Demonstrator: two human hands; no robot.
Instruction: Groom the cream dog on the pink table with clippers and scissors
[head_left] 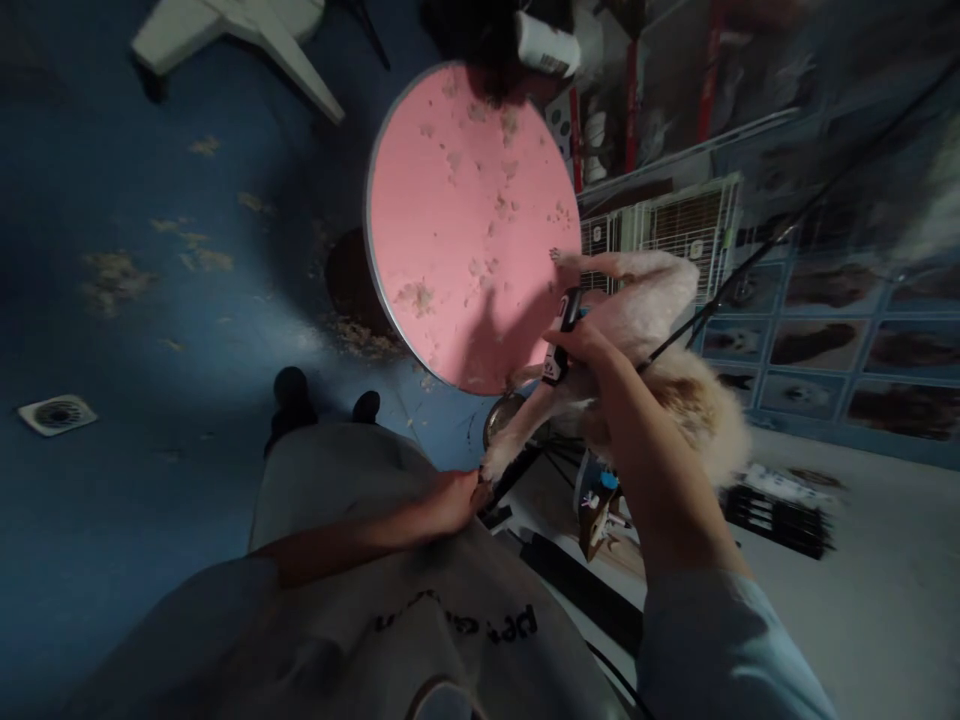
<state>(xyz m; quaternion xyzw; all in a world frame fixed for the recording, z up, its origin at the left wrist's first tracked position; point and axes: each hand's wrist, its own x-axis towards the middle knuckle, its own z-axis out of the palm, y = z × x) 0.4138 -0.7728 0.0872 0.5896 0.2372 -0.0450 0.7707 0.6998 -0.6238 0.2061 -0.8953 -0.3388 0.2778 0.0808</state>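
A small cream dog [660, 340] stands at the right edge of a round pink table [465, 220]. My left hand [454, 500] is closed around the dog's paw [496, 462], pulling the leg toward me. My right hand [585, 355] grips a black and white hair clipper [562, 335], its head held against the dog's leg near the body. A dark cord [757, 260] runs up and to the right from the clipper. Tufts of cut fur lie scattered on the pink tabletop.
Clumps of fur [112, 275] litter the blue floor, which has a drain [56, 412] at the left. A white plastic chair [247, 30] stands at the top. A wire cage [675, 225] and shelving are behind the dog. My dark shoes [292, 390] show below the table.
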